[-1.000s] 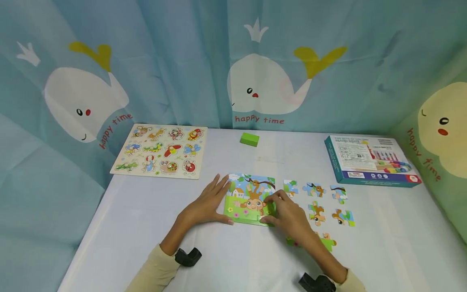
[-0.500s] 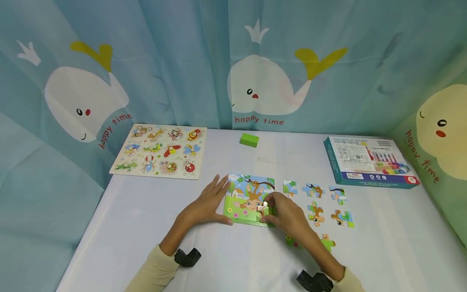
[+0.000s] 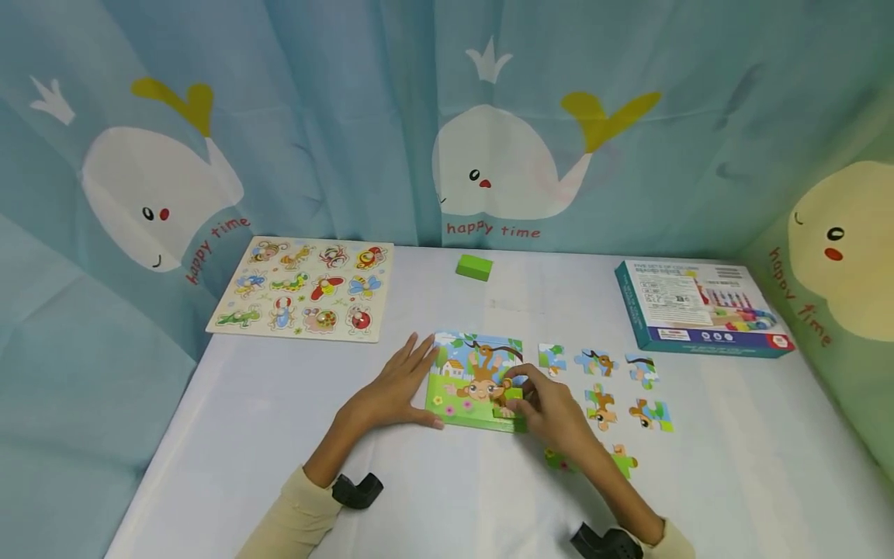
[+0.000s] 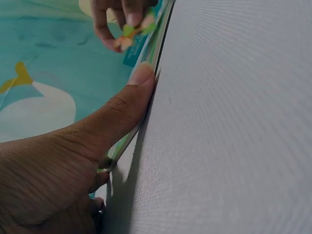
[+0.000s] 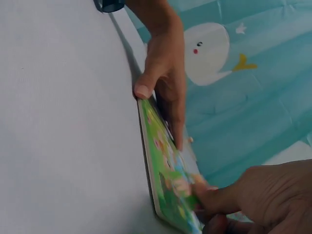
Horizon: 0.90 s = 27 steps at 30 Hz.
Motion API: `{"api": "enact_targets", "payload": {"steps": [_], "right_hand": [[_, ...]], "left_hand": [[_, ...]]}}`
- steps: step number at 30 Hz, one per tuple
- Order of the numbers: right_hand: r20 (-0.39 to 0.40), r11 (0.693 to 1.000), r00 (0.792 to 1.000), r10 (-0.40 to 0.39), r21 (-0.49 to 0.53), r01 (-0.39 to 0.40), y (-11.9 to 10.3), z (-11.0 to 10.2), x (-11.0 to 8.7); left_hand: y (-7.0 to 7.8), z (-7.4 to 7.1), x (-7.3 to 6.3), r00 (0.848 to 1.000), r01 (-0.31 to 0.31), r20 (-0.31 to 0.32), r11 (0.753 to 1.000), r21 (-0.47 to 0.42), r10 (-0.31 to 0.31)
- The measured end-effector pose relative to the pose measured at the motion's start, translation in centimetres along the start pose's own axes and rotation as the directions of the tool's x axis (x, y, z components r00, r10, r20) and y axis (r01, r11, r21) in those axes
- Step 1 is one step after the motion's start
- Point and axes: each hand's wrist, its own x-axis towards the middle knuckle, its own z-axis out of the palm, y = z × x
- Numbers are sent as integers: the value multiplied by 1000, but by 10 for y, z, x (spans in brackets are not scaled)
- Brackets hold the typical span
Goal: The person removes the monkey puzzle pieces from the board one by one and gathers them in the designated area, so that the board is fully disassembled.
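Observation:
A square monkey jigsaw puzzle (image 3: 457, 392) lies on the white table in front of me. My left hand (image 3: 394, 392) rests at its left side, fingers spread straight along the edge and thumb at the near corner. Over the puzzle's lower right part, my right hand (image 3: 559, 411) pinches a green and brown puzzle piece (image 3: 507, 401) between thumb and fingers. In the left wrist view this puzzle piece (image 4: 129, 39) shows raised above the board, in the right fingers. The right wrist view shows the left thumb at the board's near corner.
Several loose jigsaw pieces (image 3: 601, 407) lie right of the puzzle, some partly behind the right arm. An insect peg board (image 3: 303, 289) lies back left, a green block (image 3: 474, 268) at the back middle. A flat cardboard box (image 3: 701, 307) sits back right, before a whale-print curtain (image 3: 335, 116).
The puzzle piece at the board's lower right has tilted up and come away in my right fingers, which have risen slightly. My left hand has kept its place.

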Motion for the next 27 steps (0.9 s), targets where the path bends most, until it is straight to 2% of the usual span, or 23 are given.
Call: {"api": "enact_targets", "payload": {"steps": [5, 8, 11, 14, 16, 21, 24, 27], "right_hand": [[-153, 997, 988, 24, 78, -12, 11, -23, -16], [-223, 995, 972, 76, 79, -59, 21, -44, -33], [-245, 985, 955, 166, 93, -147, 35, -66, -55], [-246, 963, 932, 265, 114, -244, 53, -84, -83], [-234, 936, 906, 352, 109, -335, 66, -93, -100], [-143, 834, 824, 548, 11, -552, 92, -106, -127], [-84, 796, 795, 601, -20, -604, 101, -108, -130], [-60, 787, 787, 614, -35, -616, 104, -108, -132]], "left_hand": [[1, 0, 1, 1000, -1, 2, 1000, -5, 1], [1, 1, 0, 1000, 3, 9, 1000, 5, -3], [2, 0, 0, 1000, 11, 6, 1000, 16, -11], [3, -1, -1, 1000, 12, 2, 1000, 10, -12], [4, -3, -1, 1000, 9, -2, 1000, -7, -9], [5, -4, -1, 1000, 16, 1, 1000, -10, -16], [4, -2, -1, 1000, 20, 5, 1000, -3, -20], [3, -1, -1, 1000, 21, 6, 1000, -7, -21]]}}
